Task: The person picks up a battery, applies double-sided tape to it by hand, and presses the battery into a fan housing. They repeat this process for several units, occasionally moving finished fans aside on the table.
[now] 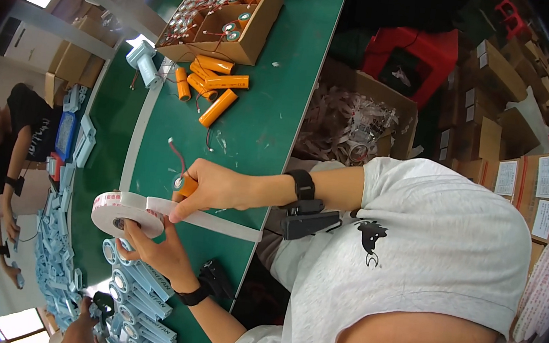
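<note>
My left hand is closed on a roll of white tape with red print, fingers at its core. A tape strip runs from the roll past my right hand toward the table edge. My right hand is closed around an orange cylindrical battery, its capped end and a red wire showing. The right thumb presses near the tape strip. Several loose orange batteries with thin wires lie on the green table beyond my right hand.
A cardboard box of wired batteries stands at the table's far end. Light blue plastic housings lie beside my left hand, with a heap farther left. A co-worker works across the table. A scrap-filled carton and red stool stand alongside.
</note>
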Demonstrator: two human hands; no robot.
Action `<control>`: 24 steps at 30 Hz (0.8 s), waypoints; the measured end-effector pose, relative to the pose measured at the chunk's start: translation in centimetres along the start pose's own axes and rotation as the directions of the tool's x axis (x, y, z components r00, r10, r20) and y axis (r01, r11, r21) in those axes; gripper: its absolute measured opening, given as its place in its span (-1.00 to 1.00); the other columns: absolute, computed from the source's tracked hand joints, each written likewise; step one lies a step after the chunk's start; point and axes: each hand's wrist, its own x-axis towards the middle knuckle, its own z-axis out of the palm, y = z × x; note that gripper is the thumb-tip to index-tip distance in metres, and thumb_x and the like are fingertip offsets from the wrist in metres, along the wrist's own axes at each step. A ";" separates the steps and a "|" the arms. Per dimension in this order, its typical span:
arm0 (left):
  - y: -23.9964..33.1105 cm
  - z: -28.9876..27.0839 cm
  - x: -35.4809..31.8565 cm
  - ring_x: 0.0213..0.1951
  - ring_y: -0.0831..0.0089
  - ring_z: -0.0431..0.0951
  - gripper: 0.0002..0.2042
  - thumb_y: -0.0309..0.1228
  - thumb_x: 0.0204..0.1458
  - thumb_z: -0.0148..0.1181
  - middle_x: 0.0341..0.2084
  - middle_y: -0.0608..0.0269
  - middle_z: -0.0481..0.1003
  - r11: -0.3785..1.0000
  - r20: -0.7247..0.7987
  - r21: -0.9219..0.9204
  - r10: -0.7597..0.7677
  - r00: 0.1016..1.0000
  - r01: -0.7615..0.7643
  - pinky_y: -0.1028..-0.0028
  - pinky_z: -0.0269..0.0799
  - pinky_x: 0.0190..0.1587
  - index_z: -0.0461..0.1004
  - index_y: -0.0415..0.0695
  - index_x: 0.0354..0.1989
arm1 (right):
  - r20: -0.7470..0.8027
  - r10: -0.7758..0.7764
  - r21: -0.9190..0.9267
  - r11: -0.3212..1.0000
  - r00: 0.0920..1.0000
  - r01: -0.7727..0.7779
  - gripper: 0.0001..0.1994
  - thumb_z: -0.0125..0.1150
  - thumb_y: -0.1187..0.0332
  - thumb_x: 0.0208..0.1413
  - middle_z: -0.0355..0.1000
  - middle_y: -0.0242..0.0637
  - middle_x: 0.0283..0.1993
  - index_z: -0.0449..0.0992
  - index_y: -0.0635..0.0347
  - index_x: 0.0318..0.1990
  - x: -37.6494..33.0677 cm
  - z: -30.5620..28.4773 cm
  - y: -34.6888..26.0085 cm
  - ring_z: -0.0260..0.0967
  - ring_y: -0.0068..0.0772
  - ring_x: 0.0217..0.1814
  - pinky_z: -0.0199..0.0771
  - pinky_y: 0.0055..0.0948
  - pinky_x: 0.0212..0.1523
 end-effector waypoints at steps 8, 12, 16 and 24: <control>-0.5 -2.2 1.2 -0.26 0.29 0.38 -0.53 -0.35 -0.26 0.34 -0.33 0.15 0.48 0.920 -0.020 -0.189 -0.354 0.935 0.344 0.31 -0.01 0.03 0.34 -0.27 -0.15 | 0.244 -0.058 -0.435 0.886 0.968 0.163 -0.70 0.27 0.22 -0.13 0.33 -0.40 -0.58 0.40 0.32 -0.49 -1.5 -3.5 -0.3 0.19 -0.61 -0.58 0.20 -0.55 -0.53; 0.2 -1.5 1.0 -0.31 0.29 0.34 -0.53 -0.35 -0.30 0.37 -0.40 0.19 0.48 0.930 -0.053 -0.137 -0.349 0.935 0.340 0.39 0.06 -0.05 0.36 -0.27 -0.18 | 0.047 -0.165 -0.174 0.970 0.985 0.171 -0.75 0.08 0.27 0.04 0.40 -0.36 -0.47 0.38 0.35 -0.36 -0.5 -2.7 -4.8 0.31 -0.51 -0.50 0.29 -0.50 -0.47; 0.2 -2.1 0.4 -0.34 0.25 0.30 -0.48 -0.36 -0.39 0.41 -0.42 0.14 0.47 0.974 -0.061 0.012 -0.227 0.972 0.228 0.36 0.12 -0.11 0.36 -0.29 -0.20 | 0.033 -0.487 -0.205 0.851 0.873 0.483 -0.76 0.04 0.31 0.04 0.40 -0.28 -0.47 0.37 0.41 -0.36 4.3 2.4 -4.6 0.39 -0.48 -0.42 0.35 -0.49 -0.38; 2.0 -0.7 0.3 -0.37 0.18 0.30 -0.54 -0.40 -0.42 0.37 -0.56 0.09 0.40 0.977 -0.028 -0.093 -0.195 0.980 0.191 0.35 0.23 -0.36 0.39 -0.30 -0.27 | -0.171 -0.492 -0.186 0.867 0.854 0.463 -0.77 0.03 0.33 0.05 0.44 -0.14 -0.43 0.36 0.41 -0.34 6.8 5.3 -1.6 0.43 -0.35 -0.36 0.38 -0.46 -0.32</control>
